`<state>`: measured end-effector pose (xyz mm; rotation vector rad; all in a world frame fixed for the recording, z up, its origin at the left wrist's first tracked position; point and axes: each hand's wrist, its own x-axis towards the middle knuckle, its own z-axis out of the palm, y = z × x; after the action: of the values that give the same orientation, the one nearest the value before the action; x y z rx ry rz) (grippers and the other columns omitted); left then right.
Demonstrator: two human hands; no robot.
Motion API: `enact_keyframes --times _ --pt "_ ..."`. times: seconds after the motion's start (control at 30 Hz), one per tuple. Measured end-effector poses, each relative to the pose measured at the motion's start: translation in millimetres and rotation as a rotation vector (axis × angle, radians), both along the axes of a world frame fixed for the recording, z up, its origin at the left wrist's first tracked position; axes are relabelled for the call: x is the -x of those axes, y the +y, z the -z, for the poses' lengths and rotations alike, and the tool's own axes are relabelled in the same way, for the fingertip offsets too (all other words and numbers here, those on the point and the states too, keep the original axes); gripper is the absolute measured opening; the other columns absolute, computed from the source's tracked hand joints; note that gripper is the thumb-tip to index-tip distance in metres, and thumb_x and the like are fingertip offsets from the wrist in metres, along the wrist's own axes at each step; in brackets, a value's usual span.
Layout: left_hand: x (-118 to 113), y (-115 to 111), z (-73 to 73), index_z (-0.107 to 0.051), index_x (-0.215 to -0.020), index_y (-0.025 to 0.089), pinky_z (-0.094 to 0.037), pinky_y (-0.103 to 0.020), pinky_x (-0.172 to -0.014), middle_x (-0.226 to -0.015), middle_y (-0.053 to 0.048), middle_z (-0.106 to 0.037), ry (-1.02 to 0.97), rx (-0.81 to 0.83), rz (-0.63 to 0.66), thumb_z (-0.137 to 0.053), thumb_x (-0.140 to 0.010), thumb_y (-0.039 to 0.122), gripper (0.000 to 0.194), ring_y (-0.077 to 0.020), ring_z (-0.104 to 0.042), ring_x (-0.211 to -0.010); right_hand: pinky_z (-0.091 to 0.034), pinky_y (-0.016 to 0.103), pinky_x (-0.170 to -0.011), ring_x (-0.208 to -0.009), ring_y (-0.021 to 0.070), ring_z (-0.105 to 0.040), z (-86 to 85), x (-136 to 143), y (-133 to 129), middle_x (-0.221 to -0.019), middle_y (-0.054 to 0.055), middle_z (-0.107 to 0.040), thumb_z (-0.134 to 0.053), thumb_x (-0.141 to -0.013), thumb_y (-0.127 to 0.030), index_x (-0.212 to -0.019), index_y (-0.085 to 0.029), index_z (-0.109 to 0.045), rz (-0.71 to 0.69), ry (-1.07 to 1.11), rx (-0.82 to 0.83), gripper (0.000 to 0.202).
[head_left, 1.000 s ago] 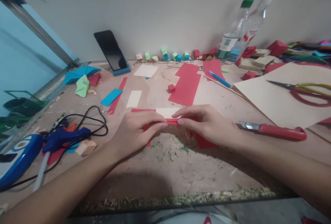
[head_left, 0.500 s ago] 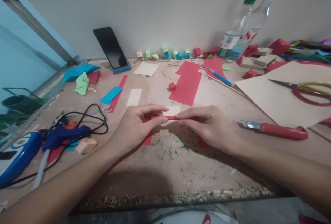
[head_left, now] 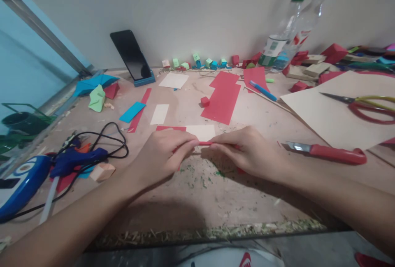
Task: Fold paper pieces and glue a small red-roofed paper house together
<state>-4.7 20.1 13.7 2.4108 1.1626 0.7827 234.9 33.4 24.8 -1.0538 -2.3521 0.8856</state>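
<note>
My thin plain-red paper strip (head_left: 204, 143)
I also have a bright-blue paper rectangle (head_left: 132, 112), a cream paper rectangle (head_left: 159, 114), a red-handled metal knife (head_left: 335, 154) and yellow-and-red-handled metal scissors (head_left: 349, 100).

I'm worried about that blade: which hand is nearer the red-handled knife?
Right: the right hand is just left of the red-handled knife; the left hand is farther left.
</note>
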Motion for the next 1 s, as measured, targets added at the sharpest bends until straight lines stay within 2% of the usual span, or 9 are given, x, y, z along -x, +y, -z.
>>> enact_keyframes --times 0.13,0.3,0.4,0.53,0.67,0.73,0.83,0.9,1.0 --pt "-2 3 1.8 -0.076 -0.097 0.018 -0.045 -0.024 -0.075 -0.091 0.001 -0.08 0.018 0.082 0.068 -0.064 -0.101 0.026 0.016 -0.0138 -0.069 -0.079 -0.037 0.024 -0.055 -0.054 0.0099 -0.055 4.7 -1 -2 -0.064 0.002 -0.071 -0.056 -0.104 -0.027 -0.084 -0.013 -0.079 -0.064 -0.044 -0.067 0.034" --pt "-1 3 8.8 -0.076 -0.097 0.014 -0.043 -0.026 -0.069 -0.086 -0.003 -0.079 0.048 0.031 0.112 -0.055 -0.105 0.022 0.024 -0.0152 -0.065 -0.072 -0.042 0.025 -0.065 -0.067 0.0131 -0.063 9.4 3 -2 -0.079 0.005 -0.077 -0.056 -0.103 -0.026 -0.099 -0.015 -0.08 -0.036 -0.011 0.0 0.026" --pt "0 2 10.0 -0.073 -0.096 0.012 -0.042 -0.03 -0.07 -0.086 -0.005 -0.076 0.112 -0.035 0.142 -0.051 -0.107 0.023 0.027 -0.0186 -0.064 -0.074 -0.04 0.025 -0.065 -0.067 0.0129 -0.061 8.2 6 -3 -0.077 0.004 -0.074 -0.055 -0.101 -0.021 -0.09 -0.015 -0.077 -0.044 -0.033 0.025 0.025" --pt "-2 -1 6.8 -0.071 -0.096 0.016 -0.04 -0.034 -0.075 -0.088 -0.004 -0.075 0.189 -0.053 0.175 -0.049 -0.108 0.024 0.026 -0.0214 -0.063 -0.08 -0.031 0.024 -0.056 -0.055 0.0092 -0.045 14.0 6 -5 -0.063 0.0 -0.061 -0.056 -0.098 -0.018 -0.074 -0.014 -0.067 -0.098 -0.013 -0.062 0.027" --pt "-7 -6 -1.8 -0.07 -0.099 0.017 -0.039 -0.036 -0.08 -0.092 -0.004 -0.075 0.251 -0.01 0.198 -0.049 -0.108 0.025 0.024 -0.0219 -0.061 -0.081 -0.031 0.024 -0.056 -0.057 0.0094 -0.044 19.5 5 -7 -0.065 0.001 -0.062 -0.06 -0.091 -0.015 -0.075 -0.013 -0.066 -0.163 -0.024 -0.137 0.018" --pt "-9 -10 -8.5 -0.069 -0.097 0.017 -0.039 -0.036 -0.079 -0.089 -0.004 -0.073 0.235 0.032 0.193 -0.048 -0.108 0.025 0.026 -0.0212 -0.06 -0.079 -0.033 0.024 -0.057 -0.058 0.0101 -0.047 14.3 4 -10 -0.066 0.001 -0.062 -0.06 -0.094 -0.018 -0.075 -0.013 -0.066 -0.157 -0.045 -0.125 0.02" --pt "-11 -20 -18.5 -0.068 -0.092 0.015 -0.039 -0.033 -0.075 -0.084 -0.004 -0.069 0.193 0.06 0.177 -0.045 -0.108 0.019 0.028 -0.0201 -0.058 -0.078 -0.034 0.024 -0.058 -0.059 0.0105 -0.051 -4.8 1 -18 -0.069 0.002 -0.065 -0.055 -0.101 -0.025 -0.078 -0.014 -0.068 -0.125 -0.092 -0.054 0.028" --pt "-11 -29 -21.7 -0.066 -0.085 0.015 -0.037 -0.033 -0.069 -0.077 -0.003 -0.066 0.187 -0.003 0.188 -0.043 -0.106 0.016 0.031 -0.0193 -0.055 -0.071 -0.033 0.023 -0.056 -0.057 0.0098 -0.05 -20.5 -2 -25 -0.068 0.001 -0.066 -0.053 -0.102 -0.024 -0.079 -0.016 -0.069 -0.115 -0.156 0.018 0.029" --pt "-8 -44 -18.9 -0.065 -0.083 0.015 -0.037 -0.033 -0.065 -0.072 -0.002 -0.066 0.179 -0.117 0.23 -0.04 -0.107 0.016 0.035 -0.0187 -0.053 -0.065 -0.026 0.024 -0.049 -0.048 0.0076 -0.039 -39.1 -6 -35 -0.057 -0.004 -0.057 -0.057 -0.098 -0.019 -0.069 -0.017 -0.062 -0.171 -0.22 0.064 0.029"
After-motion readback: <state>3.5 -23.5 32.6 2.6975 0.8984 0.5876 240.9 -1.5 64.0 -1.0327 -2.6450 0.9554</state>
